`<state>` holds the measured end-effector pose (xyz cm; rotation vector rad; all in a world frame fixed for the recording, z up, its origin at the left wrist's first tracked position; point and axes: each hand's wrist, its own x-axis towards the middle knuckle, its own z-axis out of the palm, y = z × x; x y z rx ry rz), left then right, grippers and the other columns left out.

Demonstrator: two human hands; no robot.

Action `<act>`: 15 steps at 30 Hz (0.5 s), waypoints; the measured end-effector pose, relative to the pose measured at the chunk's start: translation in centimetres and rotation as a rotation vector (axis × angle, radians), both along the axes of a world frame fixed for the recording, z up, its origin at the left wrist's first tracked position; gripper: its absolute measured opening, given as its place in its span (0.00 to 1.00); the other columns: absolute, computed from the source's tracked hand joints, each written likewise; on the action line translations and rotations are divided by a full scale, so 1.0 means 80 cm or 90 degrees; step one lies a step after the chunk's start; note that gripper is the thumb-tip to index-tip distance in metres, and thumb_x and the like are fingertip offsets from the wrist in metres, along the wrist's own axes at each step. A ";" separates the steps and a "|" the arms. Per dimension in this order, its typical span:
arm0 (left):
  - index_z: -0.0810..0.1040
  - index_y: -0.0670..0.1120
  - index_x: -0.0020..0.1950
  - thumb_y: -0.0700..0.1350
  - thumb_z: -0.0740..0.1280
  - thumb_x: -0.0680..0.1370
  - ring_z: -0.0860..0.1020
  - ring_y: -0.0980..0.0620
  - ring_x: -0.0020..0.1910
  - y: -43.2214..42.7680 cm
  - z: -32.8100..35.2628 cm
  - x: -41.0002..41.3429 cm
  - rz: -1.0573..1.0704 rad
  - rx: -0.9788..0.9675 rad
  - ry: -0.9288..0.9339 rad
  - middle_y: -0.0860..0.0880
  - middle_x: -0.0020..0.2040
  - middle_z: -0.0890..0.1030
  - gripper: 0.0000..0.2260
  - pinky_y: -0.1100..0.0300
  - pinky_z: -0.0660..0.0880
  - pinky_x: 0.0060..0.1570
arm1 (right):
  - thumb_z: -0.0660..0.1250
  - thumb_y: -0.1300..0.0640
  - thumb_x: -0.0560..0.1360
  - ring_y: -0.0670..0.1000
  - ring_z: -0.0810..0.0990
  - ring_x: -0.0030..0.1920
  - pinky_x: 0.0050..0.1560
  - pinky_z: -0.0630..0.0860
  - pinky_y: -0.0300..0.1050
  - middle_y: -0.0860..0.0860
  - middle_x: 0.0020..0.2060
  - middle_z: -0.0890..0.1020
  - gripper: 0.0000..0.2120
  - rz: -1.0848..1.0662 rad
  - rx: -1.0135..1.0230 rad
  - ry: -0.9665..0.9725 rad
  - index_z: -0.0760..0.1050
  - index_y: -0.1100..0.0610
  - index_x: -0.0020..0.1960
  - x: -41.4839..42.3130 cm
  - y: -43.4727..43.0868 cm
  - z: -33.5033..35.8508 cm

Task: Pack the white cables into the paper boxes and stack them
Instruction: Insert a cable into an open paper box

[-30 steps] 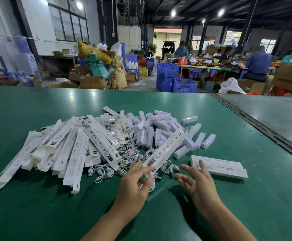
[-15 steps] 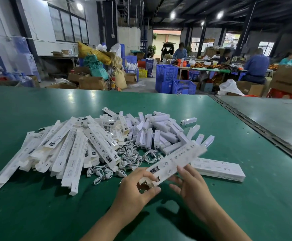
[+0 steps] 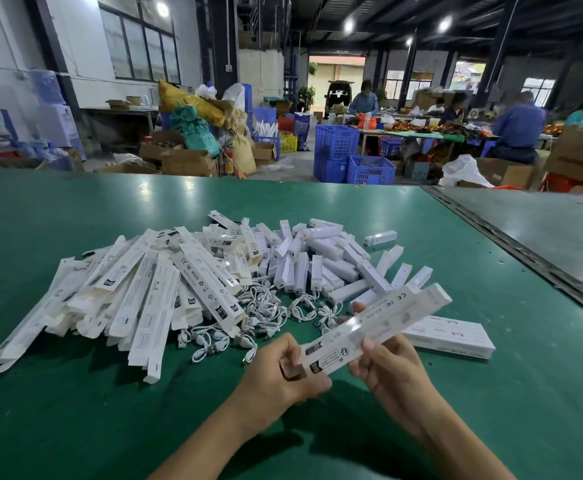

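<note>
We now hold the long white paper box (image 3: 376,327) clear of the green worktop (image 3: 75,410). A second ago it lay low over the coiled white cables (image 3: 266,313), pinched by our left hand (image 3: 276,368) alone while our right hand (image 3: 387,368) hung open beside it. Now both grips hold it: the left curls round its near end, and the right pinches its middle, thumb on top. Its long axis runs from near left to far right, far end tilted upward, printed face up. Behind the box to its left lie flattened white paper boxes (image 3: 137,289), straight behind it short white blocks (image 3: 318,265), and just right of it a stack of packed white boxes (image 3: 453,336). Far behind it, blue plastic crates (image 3: 352,157) and seated workers (image 3: 518,129) occupy a dim warehouse.
</note>
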<state>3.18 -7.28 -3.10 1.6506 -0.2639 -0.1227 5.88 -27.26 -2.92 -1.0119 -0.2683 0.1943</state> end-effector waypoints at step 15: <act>0.84 0.52 0.50 0.52 0.72 0.74 0.80 0.61 0.38 -0.003 0.002 -0.007 0.067 0.107 -0.113 0.56 0.41 0.85 0.08 0.70 0.72 0.37 | 0.59 0.35 0.72 0.53 0.73 0.21 0.23 0.72 0.42 0.64 0.43 0.84 0.30 -0.156 -0.091 0.071 0.77 0.63 0.51 0.006 0.003 -0.004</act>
